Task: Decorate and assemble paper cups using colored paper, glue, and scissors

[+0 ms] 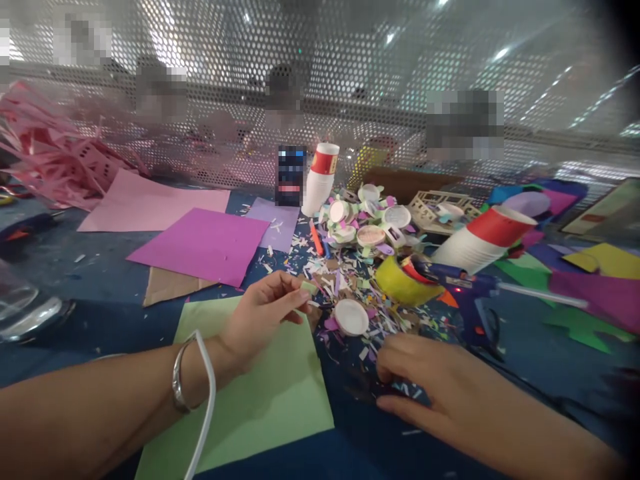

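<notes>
My left hand point(263, 310) pinches a small light green paper piece point(309, 288) between thumb and fingertips, above a light green sheet point(270, 400). A white loop hangs by that wrist. At the lower right, my right hand point(425, 380) has its fingers curled round something dark and blurred that I cannot make out, low over the blue table. Between the hands lies a round white paper-cup base point(351, 317) with purple paper bits at its edge. Small paper scraps point(345, 277) spread around it.
A blue glue gun point(470, 300) with a lit red light rests by a yellow ring point(407, 280). Behind are stacked paper cups point(321, 177), a heap of decorated round pieces point(370, 233) and a phone point(291, 175). A magenta sheet point(205, 243) lies left, pink shreds point(50, 147) beyond.
</notes>
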The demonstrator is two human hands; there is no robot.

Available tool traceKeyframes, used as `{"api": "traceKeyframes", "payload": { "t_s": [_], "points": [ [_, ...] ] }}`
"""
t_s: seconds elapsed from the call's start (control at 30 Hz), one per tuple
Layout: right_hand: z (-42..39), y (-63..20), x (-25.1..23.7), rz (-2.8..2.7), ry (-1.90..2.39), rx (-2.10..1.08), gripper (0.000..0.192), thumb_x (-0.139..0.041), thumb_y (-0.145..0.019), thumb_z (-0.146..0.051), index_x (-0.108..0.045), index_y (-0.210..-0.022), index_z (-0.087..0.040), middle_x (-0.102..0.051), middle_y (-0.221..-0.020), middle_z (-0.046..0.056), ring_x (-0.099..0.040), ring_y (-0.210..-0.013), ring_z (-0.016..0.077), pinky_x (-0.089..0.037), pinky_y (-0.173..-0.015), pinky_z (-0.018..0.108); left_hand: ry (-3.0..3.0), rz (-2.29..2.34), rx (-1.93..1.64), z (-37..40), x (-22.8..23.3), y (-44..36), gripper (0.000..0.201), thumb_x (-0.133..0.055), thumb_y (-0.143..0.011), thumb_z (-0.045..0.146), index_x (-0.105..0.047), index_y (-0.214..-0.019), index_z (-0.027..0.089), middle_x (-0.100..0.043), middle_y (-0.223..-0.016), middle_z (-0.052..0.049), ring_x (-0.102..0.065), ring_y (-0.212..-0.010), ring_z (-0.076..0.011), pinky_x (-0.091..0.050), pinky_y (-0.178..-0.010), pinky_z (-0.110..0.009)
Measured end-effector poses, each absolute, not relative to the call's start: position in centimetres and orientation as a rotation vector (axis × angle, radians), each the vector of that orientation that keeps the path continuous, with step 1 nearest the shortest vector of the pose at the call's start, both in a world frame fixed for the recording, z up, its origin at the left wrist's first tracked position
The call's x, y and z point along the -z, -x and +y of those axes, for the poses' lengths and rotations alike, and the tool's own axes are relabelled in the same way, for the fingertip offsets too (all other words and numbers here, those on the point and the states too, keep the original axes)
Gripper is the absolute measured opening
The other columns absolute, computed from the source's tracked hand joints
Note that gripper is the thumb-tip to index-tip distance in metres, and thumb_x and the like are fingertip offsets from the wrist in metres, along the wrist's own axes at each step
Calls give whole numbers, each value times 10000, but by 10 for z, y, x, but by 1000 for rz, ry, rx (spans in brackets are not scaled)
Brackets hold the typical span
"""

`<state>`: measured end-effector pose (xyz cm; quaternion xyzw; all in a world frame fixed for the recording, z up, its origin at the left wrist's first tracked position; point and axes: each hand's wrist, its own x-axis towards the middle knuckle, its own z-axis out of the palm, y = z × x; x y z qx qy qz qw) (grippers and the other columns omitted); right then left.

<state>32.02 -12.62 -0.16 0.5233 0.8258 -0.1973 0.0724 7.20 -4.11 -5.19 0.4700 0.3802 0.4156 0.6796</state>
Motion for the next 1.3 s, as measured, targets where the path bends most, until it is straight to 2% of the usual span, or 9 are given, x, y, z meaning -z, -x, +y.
{"api": "traceKeyframes", "payload": {
  "t_s": [0.2, 0.4, 0.53, 0.7, 0.77, 0.87, 1.03, 1.2, 1.3],
  "points": [
    [-133, -323, 5, 2535, -1550, 534, 137, -743, -846, -248, -654, -946, -219, -696, -953, 66, -685, -831, 255, -536, -675, 361, -969, 856, -942, -38, 51, -72, 231, -767, -831, 310, -575, -796, 189, -657, -723, 45, -663, -717, -90, -458, -615, -186],
    [-130, -318, 5, 2621, -1549, 516, 123, -555, -892, -120, -599, -819, -209, -653, -805, 22, -634, -691, 183, -462, -609, 306, -906, 834, -946, -37, 52, -73, 233, -776, -833, 290, -572, -797, 183, -696, -775, 37, -693, -738, -97, -492, -662, -200],
    [-123, -318, 8, 2671, -1671, 594, 171, -498, -951, -184, -583, -806, -214, -625, -743, 0, -589, -626, 148, -421, -585, 281, -839, 809, -939, -38, 48, -74, 259, -797, -809, 288, -561, -791, 183, -689, -777, 43, -710, -766, -116, -504, -704, -220],
    [-117, -310, 11, 2737, -2062, 843, 250, -484, -993, -318, -535, -768, -223, -553, -648, -27, -509, -555, 118, -382, -499, 231, -745, 833, -908, -49, 40, -74, 309, -819, -786, 318, -539, -823, 191, -650, -757, 49, -699, -757, -113, -448, -607, -187],
    [-117, -303, 13, 2757, -2123, 943, 267, -479, -999, -345, -531, -767, -222, -531, -638, -28, -499, -560, 120, -393, -506, 229, -683, 811, -877, -57, 37, -75, 341, -832, -771, 334, -530, -837, 189, -684, -837, 25, -698, -753, -116, -458, -604, -194],
    [-118, -291, 18, 2725, -2138, 1158, 268, -459, -1014, -362, -533, -799, -221, -529, -659, -23, -494, -580, 124, -403, -513, 231, -591, 735, -794, -66, 34, -78, 377, -852, -746, 342, -524, -834, 177, -719, -969, -20, -718, -776, -133, -501, -649, -217],
    [-119, -277, 26, 2724, -2093, 1399, 262, -452, -1033, -372, -529, -835, -219, -544, -712, -13, -487, -625, 127, -409, -558, 247, -547, 624, -757, -71, 32, -80, 312, -812, -800, 313, -533, -835, 178, -736, -863, -48, -740, -861, -174, -551, -833, -280],
    [-121, -272, 31, 2583, -2096, 1929, 242, -493, -1026, -446, -553, -953, -223, -599, -855, 12, -589, -753, 141, -510, -676, 258, -552, 589, -773, -71, 30, -78, 246, -770, -838, 252, -538, -833, 172, -739, -854, -53, -734, -822, -159, -555, -818, -267],
    [-123, -270, 34, 2432, -2137, 2208, 263, -509, -1018, -493, -551, -990, -234, -556, -828, -12, -546, -675, 111, -490, -585, 215, -550, 576, -767, -72, 29, -79, 218, -741, -868, 234, -533, -839, 174, -739, -844, -50, -730, -814, -146, -550, -813, -256]
  ]
}}
